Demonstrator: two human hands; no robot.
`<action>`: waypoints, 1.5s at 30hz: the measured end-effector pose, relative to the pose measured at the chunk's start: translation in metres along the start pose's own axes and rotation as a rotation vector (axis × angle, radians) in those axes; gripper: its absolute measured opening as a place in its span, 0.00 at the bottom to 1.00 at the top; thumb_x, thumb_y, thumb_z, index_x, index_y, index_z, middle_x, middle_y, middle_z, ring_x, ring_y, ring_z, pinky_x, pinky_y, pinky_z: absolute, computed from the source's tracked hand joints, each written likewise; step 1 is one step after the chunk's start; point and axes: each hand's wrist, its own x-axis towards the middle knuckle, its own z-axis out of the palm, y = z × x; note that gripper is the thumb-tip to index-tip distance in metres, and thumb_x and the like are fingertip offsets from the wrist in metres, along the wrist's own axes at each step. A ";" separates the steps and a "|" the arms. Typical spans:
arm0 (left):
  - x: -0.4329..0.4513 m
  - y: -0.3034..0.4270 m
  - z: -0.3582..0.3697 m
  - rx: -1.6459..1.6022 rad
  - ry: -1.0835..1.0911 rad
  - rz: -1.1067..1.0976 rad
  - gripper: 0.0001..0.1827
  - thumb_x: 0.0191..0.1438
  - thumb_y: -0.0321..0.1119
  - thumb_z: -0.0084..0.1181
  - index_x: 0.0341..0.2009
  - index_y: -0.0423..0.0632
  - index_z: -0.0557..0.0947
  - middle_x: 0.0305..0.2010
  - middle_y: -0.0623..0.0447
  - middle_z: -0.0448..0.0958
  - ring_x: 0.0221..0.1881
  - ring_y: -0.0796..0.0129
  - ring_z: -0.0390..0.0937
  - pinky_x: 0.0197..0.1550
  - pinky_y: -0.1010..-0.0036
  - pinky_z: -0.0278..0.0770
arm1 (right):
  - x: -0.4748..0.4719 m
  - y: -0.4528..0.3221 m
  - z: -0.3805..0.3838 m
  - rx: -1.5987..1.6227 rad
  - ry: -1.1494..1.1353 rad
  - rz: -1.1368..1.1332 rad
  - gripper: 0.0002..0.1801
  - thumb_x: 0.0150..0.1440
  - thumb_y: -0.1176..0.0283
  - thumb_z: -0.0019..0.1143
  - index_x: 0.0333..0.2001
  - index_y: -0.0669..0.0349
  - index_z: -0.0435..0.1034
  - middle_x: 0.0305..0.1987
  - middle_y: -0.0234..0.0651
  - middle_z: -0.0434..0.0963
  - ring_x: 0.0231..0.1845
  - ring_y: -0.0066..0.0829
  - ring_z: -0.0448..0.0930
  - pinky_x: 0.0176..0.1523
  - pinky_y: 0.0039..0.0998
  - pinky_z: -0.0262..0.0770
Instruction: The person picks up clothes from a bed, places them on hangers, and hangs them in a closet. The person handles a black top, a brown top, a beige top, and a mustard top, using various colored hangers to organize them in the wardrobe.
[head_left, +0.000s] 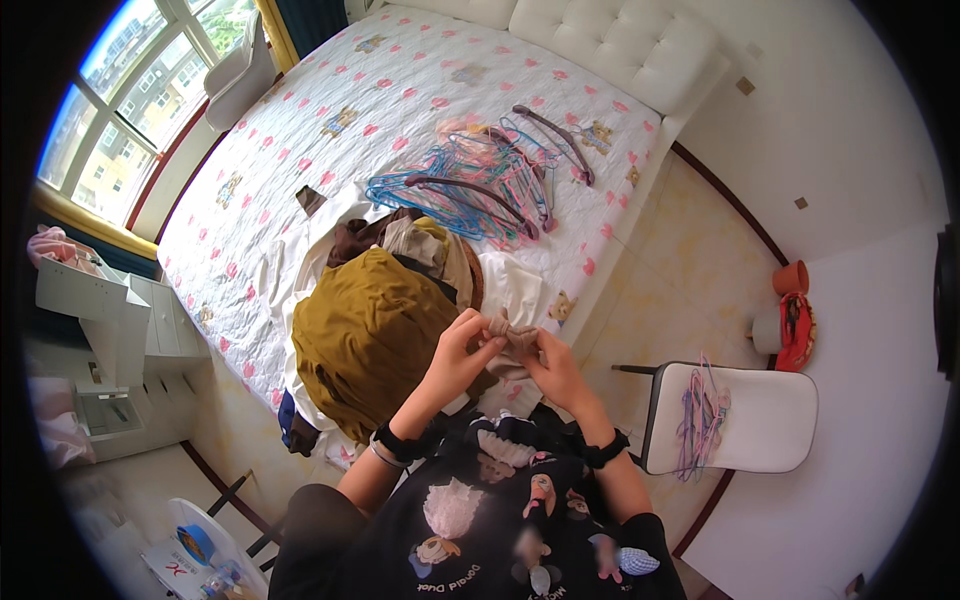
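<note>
My left hand (469, 346) and my right hand (553, 360) pinch a small bunched piece of taupe fabric (513, 336) between them, fingers close together; part of it hangs below. Just left of my hands, a large mustard-brown garment (371, 330) lies over a heap of clothes at the bed's near edge. Behind it are a beige garment (417, 244), a dark brown garment (356, 238) and white clothes (517, 281). Past the heap lies a tangle of thin blue, pink and green hangers (480, 180), with several thicker dark purple hangers (559, 141) on and beside it.
The bed (277, 150) bears a quilt with hearts and bears. At right stands a white-seated chair (772, 416) holding a bundle of hangers (701, 424). An orange pot (790, 277) is by the wall. White drawers (161, 315) stand at left; a round table (191, 517) is at lower left.
</note>
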 end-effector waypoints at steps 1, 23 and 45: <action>-0.001 0.000 0.004 -0.042 -0.008 -0.044 0.08 0.47 0.26 0.55 0.32 0.39 0.72 0.31 0.55 0.61 0.33 0.72 0.61 0.38 0.79 0.61 | -0.004 0.000 -0.003 -0.024 0.006 -0.014 0.08 0.51 0.79 0.45 0.37 0.65 0.63 0.30 0.44 0.72 0.32 0.40 0.75 0.35 0.32 0.69; -0.016 0.027 0.079 -0.194 -0.315 -0.366 0.06 0.56 0.28 0.47 0.37 0.45 0.66 0.33 0.62 0.62 0.35 0.82 0.58 0.39 0.84 0.61 | -0.066 0.045 -0.075 0.074 -0.039 0.011 0.13 0.45 0.72 0.56 0.36 0.62 0.67 0.32 0.38 0.73 0.32 0.31 0.73 0.37 0.30 0.71; -0.033 0.062 0.200 -0.663 0.028 -0.412 0.16 0.54 0.23 0.38 0.47 0.32 0.71 0.47 0.48 0.71 0.49 0.66 0.69 0.54 0.72 0.64 | -0.200 0.201 -0.218 -0.525 -0.302 0.377 0.10 0.48 0.75 0.44 0.35 0.56 0.70 0.38 0.38 0.73 0.42 0.41 0.71 0.47 0.39 0.62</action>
